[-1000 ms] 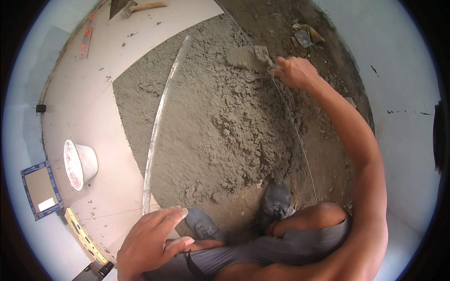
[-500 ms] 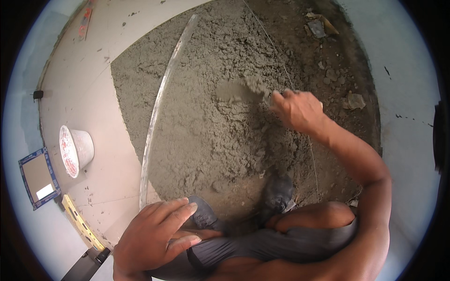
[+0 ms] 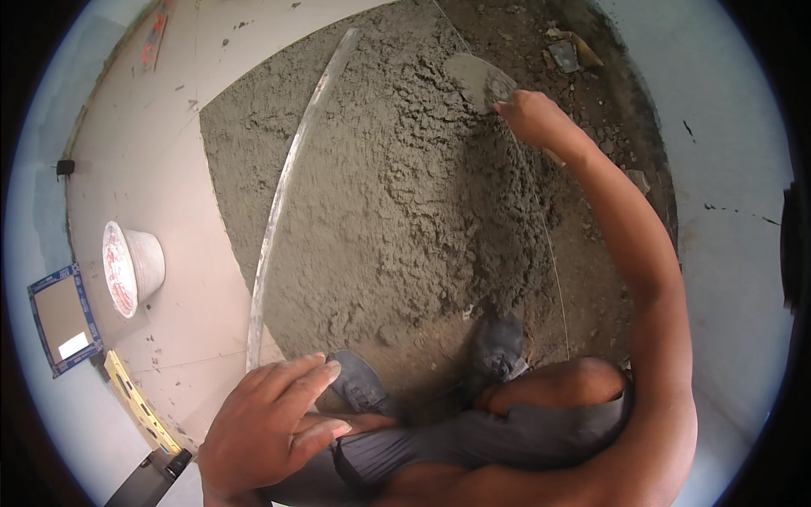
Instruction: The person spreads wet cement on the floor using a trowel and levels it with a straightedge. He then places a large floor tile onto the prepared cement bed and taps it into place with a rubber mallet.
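Wet grey mortar (image 3: 363,203) lies spread over the floor in front of me, smoother on the left and lumpy toward the right. My right hand (image 3: 541,122) is wrapped round the handle of a trowel (image 3: 469,78), whose blade rests at the far right part of the mortar beside a taut string (image 3: 553,253). Most of the handle is hidden by my fingers. My left hand (image 3: 274,414) holds nothing; its fingers are stretched out over my left knee. A long pale straightedge (image 3: 291,160) lies along the left part of the mortar, its near end close to my left hand.
Pale floor tiles (image 3: 169,194) border the mortar on the left, with a white bucket (image 3: 144,262) on its side, a blue-edged framed panel (image 3: 66,325) and a yellow spirit level (image 3: 139,401). Bare soil with rubble (image 3: 570,55) runs along the right wall (image 3: 718,169). My dark shoes (image 3: 498,342) stand at the near edge.
My right hand has carried the trowel away from me and slightly right, from the middle of the mortar to its far right by the string. My left hand has barely moved.
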Motion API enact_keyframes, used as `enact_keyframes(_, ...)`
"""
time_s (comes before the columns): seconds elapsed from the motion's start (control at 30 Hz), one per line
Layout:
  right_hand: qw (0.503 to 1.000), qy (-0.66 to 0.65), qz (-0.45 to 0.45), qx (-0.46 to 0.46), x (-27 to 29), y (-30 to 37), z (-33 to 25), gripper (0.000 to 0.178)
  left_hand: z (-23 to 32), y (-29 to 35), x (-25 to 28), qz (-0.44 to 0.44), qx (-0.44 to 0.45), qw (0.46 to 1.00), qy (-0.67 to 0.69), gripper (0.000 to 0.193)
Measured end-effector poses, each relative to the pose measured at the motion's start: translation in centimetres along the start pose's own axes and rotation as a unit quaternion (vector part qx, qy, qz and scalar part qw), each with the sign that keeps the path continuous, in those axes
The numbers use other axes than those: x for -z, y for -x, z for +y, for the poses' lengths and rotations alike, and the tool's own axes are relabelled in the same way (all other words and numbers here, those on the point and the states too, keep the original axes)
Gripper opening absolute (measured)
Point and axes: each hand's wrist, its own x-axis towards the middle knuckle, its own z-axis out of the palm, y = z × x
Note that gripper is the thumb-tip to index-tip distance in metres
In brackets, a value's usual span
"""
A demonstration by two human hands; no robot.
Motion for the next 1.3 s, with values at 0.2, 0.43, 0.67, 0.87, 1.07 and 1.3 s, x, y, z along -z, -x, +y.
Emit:
enact_keyframes(0.2, 0.946, -0.215, -0.207, -0.125, 4.6, 9.0, -1.4, 0.056, 0.6, 2.2, -0.1, 0.004, 0.053, 0.999, 0.003, 0.059)
enact_keyframes(0.43, 0.848, -0.363, -0.321, -0.215, 1.3, 22.5, 2.3, 0.058, 0.0, 3.1, -0.3, 0.041, 0.051, 0.998, 0.005, 0.064)
enact_keyframes(0.67, 0.792, -0.420, -0.412, -0.162, -3.0, 26.3, -1.7, 0.057, 0.7, 4.6, -0.9, 0.309, 0.055, 0.949, 0.013, 0.059)
enact_keyframes(0.87, 0.775, -0.389, -0.494, -0.064, -6.5, 25.5, -6.4, 0.058, -3.1, 8.9, 2.4, 0.326, 0.202, 0.918, 0.102, 0.067)
enact_keyframes(1.07, 0.882, -0.106, -0.370, 0.273, -6.3, 25.0, -8.8, 0.045, -15.7, 9.4, -4.2, 0.249, 0.339, 0.905, 0.068, 0.051)
enact_keyframes(1.3, 0.865, 0.017, -0.223, 0.449, -5.3, 23.8, -11.0, 0.042, -25.6, 11.4, -19.7, 0.194, 0.435, 0.879, -0.004, 0.054)
